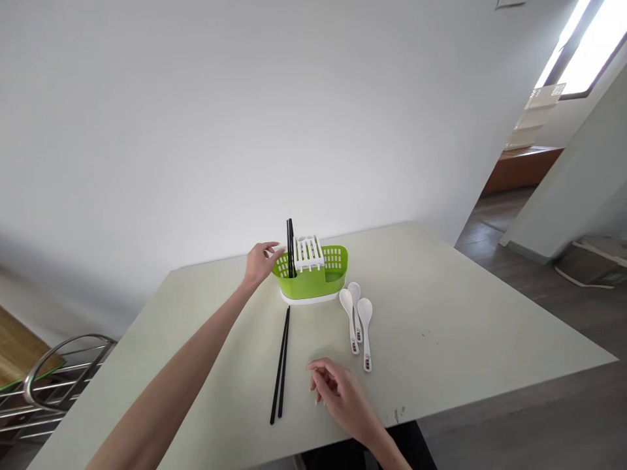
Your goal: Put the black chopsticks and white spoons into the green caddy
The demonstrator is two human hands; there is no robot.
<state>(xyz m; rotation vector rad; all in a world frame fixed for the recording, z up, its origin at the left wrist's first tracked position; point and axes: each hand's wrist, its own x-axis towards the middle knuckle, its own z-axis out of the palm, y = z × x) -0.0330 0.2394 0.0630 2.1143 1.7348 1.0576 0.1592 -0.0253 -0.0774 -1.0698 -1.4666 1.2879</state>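
A green cutlery basket (310, 285) with a white base stands near the back of the table. My left hand (262, 262) is at its left end, thumb and fingers closed about the rim. Black chopsticks (290, 248) stand upright in the left section, beside a white slatted rack (309, 253) over the middle. Two more black chopsticks (281, 365) lie on the table in front. My right hand (337, 395) hovers between them and three white spoons (365, 333), fingers loosely bent and nothing in them. The spoons lie with their bowls toward the basket.
The pale table (416, 287) meets a white wall (294, 117) at the back. To the left is a metal-framed chair or rack (63, 375). A dark seat (372, 450) shows under the front edge. A doorway or passage with a bright window (595, 46) lies to the right.
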